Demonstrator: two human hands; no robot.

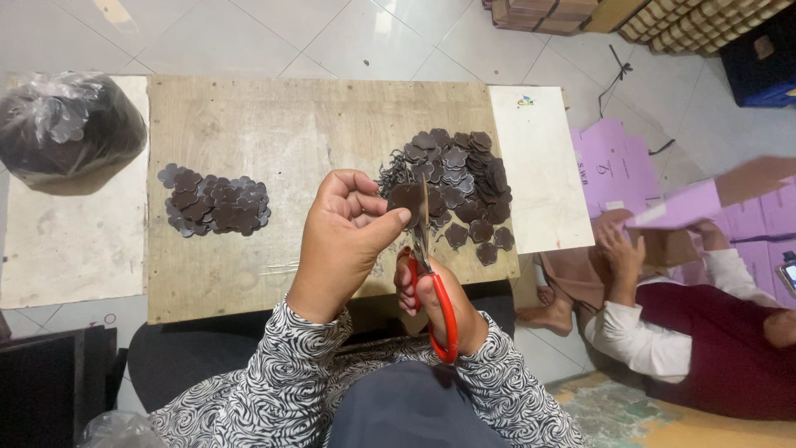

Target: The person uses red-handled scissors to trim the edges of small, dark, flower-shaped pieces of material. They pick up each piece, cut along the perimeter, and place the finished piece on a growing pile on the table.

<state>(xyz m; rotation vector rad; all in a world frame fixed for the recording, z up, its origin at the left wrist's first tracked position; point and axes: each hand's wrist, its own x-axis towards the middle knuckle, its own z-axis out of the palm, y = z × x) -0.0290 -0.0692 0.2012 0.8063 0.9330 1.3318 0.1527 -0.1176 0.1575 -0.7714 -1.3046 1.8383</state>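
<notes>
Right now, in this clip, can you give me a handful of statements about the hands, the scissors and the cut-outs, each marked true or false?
1. The right hand holds red-handled scissors. True.
2. The left hand pinches a brown flower-shaped piece at the blades. True.
3. Both piles of cut-outs lie on the tiled floor. False: the small pile and the big pile lie on the wooden board.
4. The plastic bag sits to the right of the board. False: it is at the left.
5. Another person sits at the right, handling pink cardboard. True.
</notes>
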